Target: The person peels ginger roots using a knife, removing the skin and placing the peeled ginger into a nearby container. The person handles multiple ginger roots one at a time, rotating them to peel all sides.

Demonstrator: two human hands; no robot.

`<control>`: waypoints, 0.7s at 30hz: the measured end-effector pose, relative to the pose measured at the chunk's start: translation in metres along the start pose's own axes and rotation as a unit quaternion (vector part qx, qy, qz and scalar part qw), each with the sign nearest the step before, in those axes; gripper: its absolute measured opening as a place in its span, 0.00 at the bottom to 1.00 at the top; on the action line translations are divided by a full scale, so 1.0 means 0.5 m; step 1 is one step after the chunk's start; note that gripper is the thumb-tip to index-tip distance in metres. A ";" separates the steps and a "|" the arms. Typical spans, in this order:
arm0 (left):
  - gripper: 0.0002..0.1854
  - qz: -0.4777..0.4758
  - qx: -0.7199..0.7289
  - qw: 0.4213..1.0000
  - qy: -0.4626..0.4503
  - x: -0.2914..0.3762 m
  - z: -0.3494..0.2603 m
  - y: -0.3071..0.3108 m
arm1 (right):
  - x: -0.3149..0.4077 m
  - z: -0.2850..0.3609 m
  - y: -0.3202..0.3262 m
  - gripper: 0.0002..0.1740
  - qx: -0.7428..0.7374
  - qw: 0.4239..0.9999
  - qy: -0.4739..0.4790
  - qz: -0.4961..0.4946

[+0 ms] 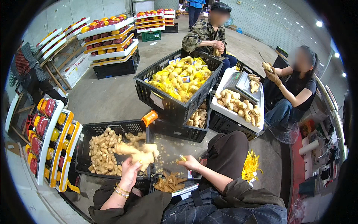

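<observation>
My left hand (131,170) grips a large branching piece of ginger root (142,155), raised over the near right side of a black plastic crate (112,123). Behind and below it, a heap of ginger (102,151) fills much of that crate. To the right, my right hand (190,163) is closed around a small tool with a yellowish handle (182,158); its kind is too small to tell. A gap separates this tool from the ginger. Pale ginger scraps (165,149) litter the floor between the hands. Below them lie brown gloves (170,182).
Ahead stands a black crate (173,105) of yellow-netted ginger (181,75), stacked on another. A digital scale (237,84) and loose ginger share a white foam tray (215,107). Two people sit beyond, handling ginger. Yellow net bags (251,166) lie right; stacked pepper trays (50,142) stand left.
</observation>
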State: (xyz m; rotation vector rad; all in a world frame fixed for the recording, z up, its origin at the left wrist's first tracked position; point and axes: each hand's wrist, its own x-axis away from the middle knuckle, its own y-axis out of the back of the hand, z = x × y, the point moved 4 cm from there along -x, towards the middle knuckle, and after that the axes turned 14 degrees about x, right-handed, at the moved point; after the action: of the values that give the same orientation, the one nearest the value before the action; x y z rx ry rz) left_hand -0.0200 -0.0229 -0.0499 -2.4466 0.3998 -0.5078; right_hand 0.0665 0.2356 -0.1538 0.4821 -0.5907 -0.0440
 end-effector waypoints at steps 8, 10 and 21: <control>0.17 0.004 -0.004 1.000 0.009 0.000 -0.002 -0.004 | -0.016 -0.018 -0.018 0.15 0.007 1.000 -0.014 0.017; 0.16 0.010 0.002 1.000 0.011 0.001 -0.002 -0.005 | -0.019 -0.020 -0.021 0.15 0.013 1.000 -0.018 0.016; 0.17 0.014 0.005 1.000 0.007 0.002 -0.004 -0.018 | -0.021 -0.022 -0.029 0.14 -0.016 0.999 -0.018 0.027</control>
State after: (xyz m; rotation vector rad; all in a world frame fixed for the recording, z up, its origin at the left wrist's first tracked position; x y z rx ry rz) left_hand -0.0186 -0.0175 -0.0426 -2.4259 0.4370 -0.5149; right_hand 0.0651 0.2292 -0.1742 0.4344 -0.6364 -0.0107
